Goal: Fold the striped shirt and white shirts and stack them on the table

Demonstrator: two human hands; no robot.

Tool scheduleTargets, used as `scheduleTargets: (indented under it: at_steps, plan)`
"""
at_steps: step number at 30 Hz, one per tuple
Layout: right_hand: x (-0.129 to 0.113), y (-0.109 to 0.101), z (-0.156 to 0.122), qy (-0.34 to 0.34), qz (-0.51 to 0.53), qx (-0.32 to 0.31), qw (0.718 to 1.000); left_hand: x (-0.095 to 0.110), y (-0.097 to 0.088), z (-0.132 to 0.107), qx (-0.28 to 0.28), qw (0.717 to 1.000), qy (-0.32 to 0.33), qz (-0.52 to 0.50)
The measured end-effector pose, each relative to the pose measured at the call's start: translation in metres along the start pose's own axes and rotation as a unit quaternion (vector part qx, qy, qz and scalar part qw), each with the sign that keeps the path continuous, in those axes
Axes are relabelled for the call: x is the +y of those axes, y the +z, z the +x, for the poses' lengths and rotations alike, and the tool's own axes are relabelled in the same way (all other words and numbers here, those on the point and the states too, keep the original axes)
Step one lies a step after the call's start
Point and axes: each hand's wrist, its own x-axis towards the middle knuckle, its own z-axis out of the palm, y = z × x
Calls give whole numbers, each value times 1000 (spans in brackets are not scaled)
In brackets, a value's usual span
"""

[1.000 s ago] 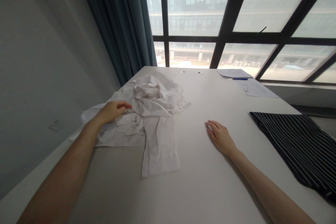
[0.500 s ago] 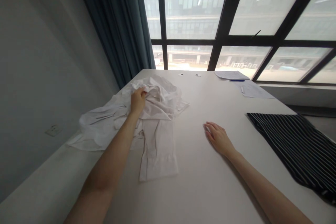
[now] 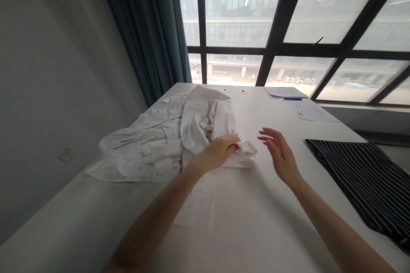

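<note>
My left hand (image 3: 221, 150) is closed on a bunched edge of a white shirt (image 3: 206, 111). The gripped end sticks out past the fingers on the right, lifted a little off the table. Crumpled folds of the shirt spread behind and to the left of this hand, and I cannot tell which part of it is held. Just to the right hovers my right hand (image 3: 282, 158), fingers apart and pointing at the shirt, with nothing in it. A gathered heap of thin white cloth (image 3: 147, 145) lies against the shirt's left side.
Folded black cloth with white stripes (image 3: 355, 179) lies on the right of the white table (image 3: 243, 230). Papers (image 3: 285, 91) and a blue pen (image 3: 292, 99) are at the far right. A wall and a dark curtain (image 3: 150, 30) border the left; windows stand behind.
My left hand has pulled the shirt's edge rightward and toward me, and the sleeve that hung down in front has been swept up. My right hand has risen off the table with fingers spread.
</note>
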Motion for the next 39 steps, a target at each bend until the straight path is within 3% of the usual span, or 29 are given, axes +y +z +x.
scheduleTargets:
  at_steps: [3,6,9,11,14,17,19,22,25,29,35,39]
  plan:
    - [-13,-1,11,102,42,-90,990,8,-2,-2,-64,998,-8,-16]
    - [-18,-1,14,128,38,-151,979,6,-18,-4,-56,998,-5,-12]
    - [-22,1,9,85,2,-209,974,-5,-38,-5,17,999,-20,40]
    - [-26,3,5,32,-30,-247,968,-15,-49,-6,84,986,-49,139]
    - [-32,9,2,-51,-100,-264,958,-31,-60,-9,159,917,-163,327]
    - [-34,15,3,-106,-149,-243,953,-44,-67,-14,136,853,-311,396]
    - [-33,15,5,-112,-157,-222,956,-51,-71,-17,84,850,-362,373]
    - [-26,6,10,-67,-159,-141,975,-58,-76,-18,51,872,-363,325]
    - [-13,-11,19,-10,-119,-46,992,-61,-82,-18,86,881,-345,313]
    - [19,-41,33,61,-81,32,994,-65,-93,-21,151,869,-361,302]
    - [77,-87,43,163,-73,103,979,-78,-121,-36,273,843,-360,291]
    - [104,-109,40,208,-74,125,967,-84,-137,-46,332,817,-351,314]
